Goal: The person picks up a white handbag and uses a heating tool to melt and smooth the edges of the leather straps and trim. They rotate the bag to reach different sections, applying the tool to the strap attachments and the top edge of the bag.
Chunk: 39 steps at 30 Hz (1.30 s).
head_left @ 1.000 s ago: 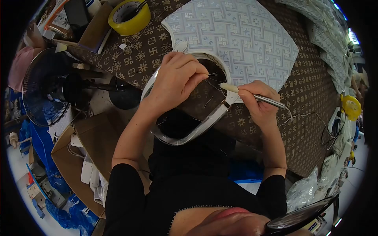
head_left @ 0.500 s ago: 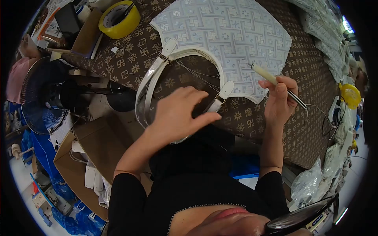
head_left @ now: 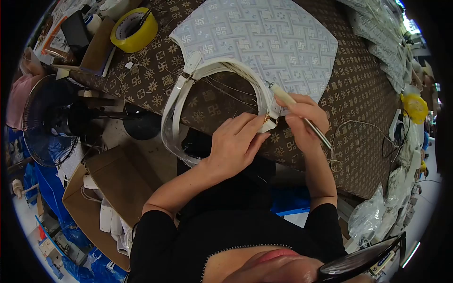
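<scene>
- Pinching the white strap (head_left: 268, 126) beside the metal ring (head_left: 267, 116) with thumb and forefinger of the left hand (head_left: 232, 144); risking a slip at the ring through so small a hold.
- Gripping the slim stitching tool (head_left: 285, 97) between curled fingers of the right hand (head_left: 307, 120), pointing the metal tip toward the upper left; risking a scratch or snag on the nearby white trim through a careless turn of the wrist.
- Working with both hands close together at the right side of the opening; risking a prick to the left fingers from a sudden swing of the tip.
- Having the pale patterned bag panel (head_left: 283, 42) lying flat in the upper middle of the frame, on the brown surface (head_left: 354, 137); risking a shift of the panel through hard pulling on the strap.
- Leaving fine threads (head_left: 226, 89) crossing the opening; risking a tangle, or a catch in the zipper (head_left: 242, 70), through slack.
- Trailing a looped cord (head_left: 361, 123) over the surface, right of the right hand; risking a knot or a jerk on the tool through tightening loops.
- Letting the plastic-wrapped handle (head_left: 171, 137) hang past the near edge; risking a drag on the bag from the unsupported weight.
</scene>
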### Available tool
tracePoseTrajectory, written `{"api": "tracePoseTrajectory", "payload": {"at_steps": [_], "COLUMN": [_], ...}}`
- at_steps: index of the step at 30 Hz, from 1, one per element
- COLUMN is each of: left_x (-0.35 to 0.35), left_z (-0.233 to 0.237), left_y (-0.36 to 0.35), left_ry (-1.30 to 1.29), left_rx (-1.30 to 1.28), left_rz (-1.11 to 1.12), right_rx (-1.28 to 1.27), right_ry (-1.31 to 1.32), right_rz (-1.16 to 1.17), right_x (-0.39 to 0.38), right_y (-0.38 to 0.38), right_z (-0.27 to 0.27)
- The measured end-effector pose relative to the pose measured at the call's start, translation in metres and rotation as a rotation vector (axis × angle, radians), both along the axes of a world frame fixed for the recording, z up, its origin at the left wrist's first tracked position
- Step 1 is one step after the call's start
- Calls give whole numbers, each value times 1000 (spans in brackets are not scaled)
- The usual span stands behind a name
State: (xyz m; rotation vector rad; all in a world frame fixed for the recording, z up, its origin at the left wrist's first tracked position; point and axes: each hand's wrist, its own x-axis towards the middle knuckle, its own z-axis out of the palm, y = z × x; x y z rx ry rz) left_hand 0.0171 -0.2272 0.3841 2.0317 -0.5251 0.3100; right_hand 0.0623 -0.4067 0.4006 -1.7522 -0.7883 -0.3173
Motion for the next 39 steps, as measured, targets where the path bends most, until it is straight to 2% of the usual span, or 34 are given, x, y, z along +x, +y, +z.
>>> {"api": "tracePoseTrajectory", "payload": {"at_steps": [2, 4, 6, 10, 12, 14, 16, 19, 21, 24, 26, 29, 30, 34, 36, 37, 39], "left_x": [0, 0, -2, 0, 1, 3, 3, 2, -3, -7, -5, 22, 26, 34, 31, 31, 29], "left_z": [0, 4, 13, 22, 29, 32, 33, 36, 39, 43, 37, 23, 24, 26, 24, 21, 16], "left_y": [-1, -3, -8, -18, -23, -28, -31, -36, -37, -37, -25, -18, -21, -30, -33, -35, -37], "left_ry": [-24, -48, -36, -49, -43, -66, -99, -152, -171, -194, -280, -214, -111, -71, 114, 115, 310], "left_rx": [-40, -66, -125, -186, -210, -270, -245, -139, -69, -103, -294, -217, -189, -144, -270, -269, -204], "left_rz": [2, 11, -8, -70, -83, -102, -88, -47, -21, -124, -228, 56, 77, 48, 66, 64, 2], "right_rx": [-39, -6, -11, -14, 107, 92, 166, 145, 175, 253, 366, 515, 595, 574, 579, 586, 581], "right_ry": [22, -110, -118, -194, -218, -254, -241, -280, -228, -175, -45, 68, 145, 121, 118, 111, 104], "right_rz": [27, -5, 15, -36, -131, -154, -170, -160, -220, -292, -292, -277, -259, -209, -210, -209, -215], "right_x": [-4, -5, -6, -4, -5, -3, -2, 0, -4, -4, -4, -8, -8, -8, -8, -8, -7], "right_y": [2, 5, 4, 3, 3, 1, 4, 0, 1, 2, 1, 5, 7, 3, 3, 3, 3], "right_z": [5, 1, -3, -11, -13, -11, -8, -7, -7, -4, -1, -3, -2, -6, -5, -5, -6]}}
